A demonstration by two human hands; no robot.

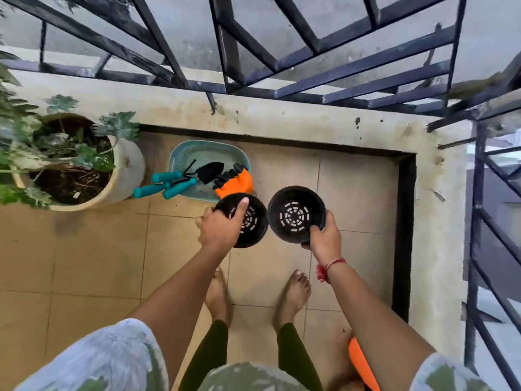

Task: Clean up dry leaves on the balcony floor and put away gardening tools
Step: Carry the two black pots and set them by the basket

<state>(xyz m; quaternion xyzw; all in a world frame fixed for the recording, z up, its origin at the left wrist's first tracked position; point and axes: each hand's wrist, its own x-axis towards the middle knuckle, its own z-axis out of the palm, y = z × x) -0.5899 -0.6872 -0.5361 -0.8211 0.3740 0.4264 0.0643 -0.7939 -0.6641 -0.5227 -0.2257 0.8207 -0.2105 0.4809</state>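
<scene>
I observe the left grip [222, 225] clasping a black mesh-bottomed pot [248, 221] by its rim; the right grip [324, 238] holds a second black pot [296, 214] likewise. Just beyond the left grip, a teal tray [180, 156] on the tiled floor [84, 249] carries teal-handled garden tools [174, 183] and an orange glove [235, 183].

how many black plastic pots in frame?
2. One black pot in the left hand, the other black pot in the right hand, side by side. Any nested inside wouldn't show.
</scene>
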